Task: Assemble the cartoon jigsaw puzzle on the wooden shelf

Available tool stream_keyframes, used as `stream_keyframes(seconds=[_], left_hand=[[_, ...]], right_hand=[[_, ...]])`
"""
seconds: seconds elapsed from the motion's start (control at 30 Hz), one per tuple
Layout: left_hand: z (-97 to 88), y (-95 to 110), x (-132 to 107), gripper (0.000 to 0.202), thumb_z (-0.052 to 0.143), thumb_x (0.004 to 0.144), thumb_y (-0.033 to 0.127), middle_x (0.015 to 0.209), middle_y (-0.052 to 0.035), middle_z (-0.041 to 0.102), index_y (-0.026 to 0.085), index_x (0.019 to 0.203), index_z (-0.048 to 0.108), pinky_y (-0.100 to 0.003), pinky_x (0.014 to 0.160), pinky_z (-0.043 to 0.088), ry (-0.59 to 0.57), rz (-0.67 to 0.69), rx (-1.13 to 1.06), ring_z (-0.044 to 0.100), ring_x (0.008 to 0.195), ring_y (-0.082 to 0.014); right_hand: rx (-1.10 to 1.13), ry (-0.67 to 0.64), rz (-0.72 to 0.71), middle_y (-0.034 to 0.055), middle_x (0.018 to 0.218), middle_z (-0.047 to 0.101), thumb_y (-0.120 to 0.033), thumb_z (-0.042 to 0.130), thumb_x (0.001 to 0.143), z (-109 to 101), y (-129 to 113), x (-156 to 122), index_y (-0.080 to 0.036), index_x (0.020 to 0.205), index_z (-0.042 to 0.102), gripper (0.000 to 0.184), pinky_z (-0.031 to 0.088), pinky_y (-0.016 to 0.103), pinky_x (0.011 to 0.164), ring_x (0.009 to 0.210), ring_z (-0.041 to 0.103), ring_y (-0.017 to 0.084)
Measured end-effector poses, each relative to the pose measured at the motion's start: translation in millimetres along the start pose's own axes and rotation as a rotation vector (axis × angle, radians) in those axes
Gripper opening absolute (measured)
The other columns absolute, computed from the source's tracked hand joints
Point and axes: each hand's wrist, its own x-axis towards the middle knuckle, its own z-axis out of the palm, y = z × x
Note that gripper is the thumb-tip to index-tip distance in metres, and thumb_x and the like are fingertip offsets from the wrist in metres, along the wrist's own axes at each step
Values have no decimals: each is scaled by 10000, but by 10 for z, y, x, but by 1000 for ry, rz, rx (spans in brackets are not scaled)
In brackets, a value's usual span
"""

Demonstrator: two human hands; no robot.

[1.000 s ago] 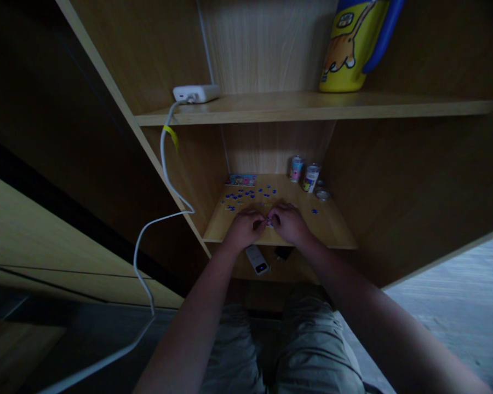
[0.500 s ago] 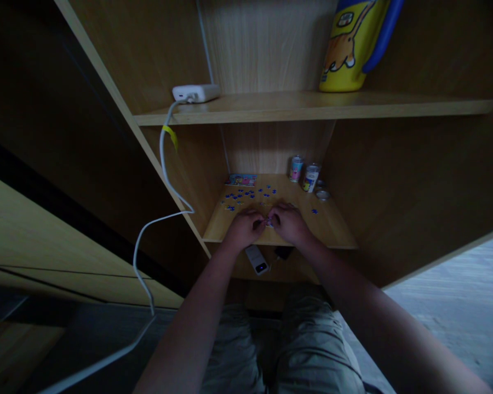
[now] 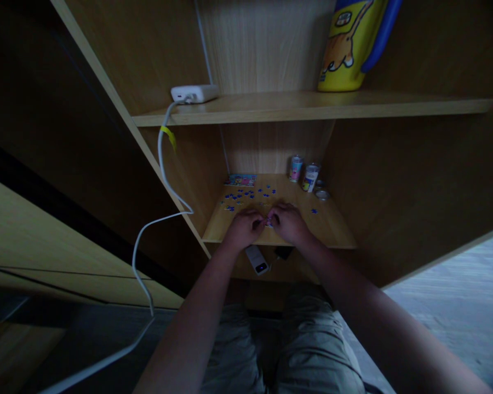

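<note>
My left hand (image 3: 246,226) and my right hand (image 3: 287,222) meet near the front edge of the lower shelf, fingers pinched. Between the fingertips are small jigsaw puzzle pieces (image 3: 269,222), mostly covered by the fingers, so whether they are joined cannot be made out. Loose blue puzzle pieces (image 3: 246,195) lie scattered behind my left hand. One single blue piece (image 3: 314,211) rests to the right of my right hand. At the back left of the shelf lies a colourful picture strip (image 3: 240,180).
Two small printed cans (image 3: 296,168) stand at the back right, with round lids (image 3: 322,195) beside them. Above are a yellow mug (image 3: 342,60) and a white charger (image 3: 194,93), whose cable (image 3: 161,158) hangs down the left. A power bank (image 3: 257,260) sits below the shelf edge.
</note>
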Motion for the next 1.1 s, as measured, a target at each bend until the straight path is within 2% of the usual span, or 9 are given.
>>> stream_keyframes(seconds=[1.1], left_hand=[[4, -20, -4, 128, 696, 993, 186, 949, -40, 783, 258, 926, 778, -418, 948, 578, -11, -16, 0, 734, 958, -248]], right_hand=[[-25, 4, 4, 74, 1038, 782, -185, 644, 998, -8, -7, -4, -235, 970, 791, 158, 466, 408, 1010, 1025, 675, 265]])
